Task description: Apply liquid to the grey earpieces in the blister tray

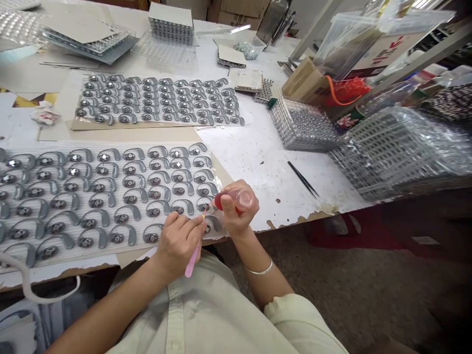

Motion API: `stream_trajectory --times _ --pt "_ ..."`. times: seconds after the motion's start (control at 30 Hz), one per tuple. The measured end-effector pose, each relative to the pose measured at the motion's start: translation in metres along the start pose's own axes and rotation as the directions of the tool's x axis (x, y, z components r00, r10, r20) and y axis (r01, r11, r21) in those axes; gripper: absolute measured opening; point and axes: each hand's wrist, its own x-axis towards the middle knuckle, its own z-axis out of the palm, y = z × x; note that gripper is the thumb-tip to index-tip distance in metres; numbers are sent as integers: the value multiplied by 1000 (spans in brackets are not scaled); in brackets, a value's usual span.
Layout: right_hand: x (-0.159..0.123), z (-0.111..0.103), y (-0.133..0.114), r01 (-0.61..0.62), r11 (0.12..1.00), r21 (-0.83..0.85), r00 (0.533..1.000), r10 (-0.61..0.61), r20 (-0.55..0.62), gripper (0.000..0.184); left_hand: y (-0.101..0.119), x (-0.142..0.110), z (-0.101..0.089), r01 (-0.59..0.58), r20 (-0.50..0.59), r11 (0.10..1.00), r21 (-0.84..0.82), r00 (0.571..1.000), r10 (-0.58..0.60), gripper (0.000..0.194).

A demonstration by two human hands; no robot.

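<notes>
A pink-handled applicator (192, 261) is pinched in the fingers of the left hand (179, 244), its tip just beside a grey ear-hook earpiece (203, 204), and a clear bottle with red contents (242, 199) is clasped in the curled right hand (235, 216). Both hands are held over the right end of the clear tray (110, 146), where the earpieces lie in rows. Black tweezers (303, 179) lie to the right of that tray, and a second earpiece-filled tray (158, 101) lies beyond it.
</notes>
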Motion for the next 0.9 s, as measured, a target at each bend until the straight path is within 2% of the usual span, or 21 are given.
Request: stream_trajectory --times 0.6,0.9 --pt "-2 -4 0 5 999 -36 1000 -5 2 13 0 2 -2 -9 -2 1000 14 1000 9 16" --pt "-2 -5 -3 21 999 -41 1000 -20 21 15 -2 6 -5 74 0 993 -94 997 -74 16"
